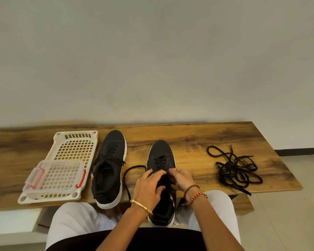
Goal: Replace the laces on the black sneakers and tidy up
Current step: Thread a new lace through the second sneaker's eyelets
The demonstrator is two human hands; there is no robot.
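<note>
Both hands, left (150, 183) and right (179, 178), pinch lace (132, 168) at near-edge sneaker (160, 163); heel overhangs bench (198, 142), could tip

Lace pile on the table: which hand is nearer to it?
Right. The right hand works on the near sneaker, with bare table between it and the lace pile to its right. The left hand is further left.
</note>
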